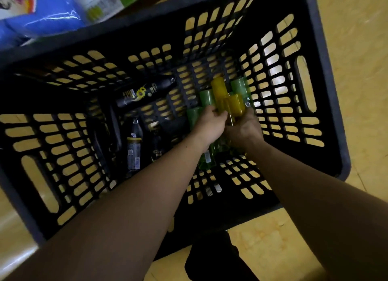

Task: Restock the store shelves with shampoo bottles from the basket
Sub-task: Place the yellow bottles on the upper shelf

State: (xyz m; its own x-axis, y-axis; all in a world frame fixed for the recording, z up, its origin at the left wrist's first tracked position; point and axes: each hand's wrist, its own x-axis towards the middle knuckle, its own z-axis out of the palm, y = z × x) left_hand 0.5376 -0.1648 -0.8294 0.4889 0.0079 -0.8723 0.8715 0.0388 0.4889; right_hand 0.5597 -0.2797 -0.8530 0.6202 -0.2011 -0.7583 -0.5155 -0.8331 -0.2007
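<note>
Left hand [212,122], right hand [244,129] grip yellow bottles [233,104]

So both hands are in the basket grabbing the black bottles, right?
Not the black ones. The left hand and right hand are in the basket grabbing the yellow bottles; the black bottles lie untouched further left. The head view shows it.
</note>
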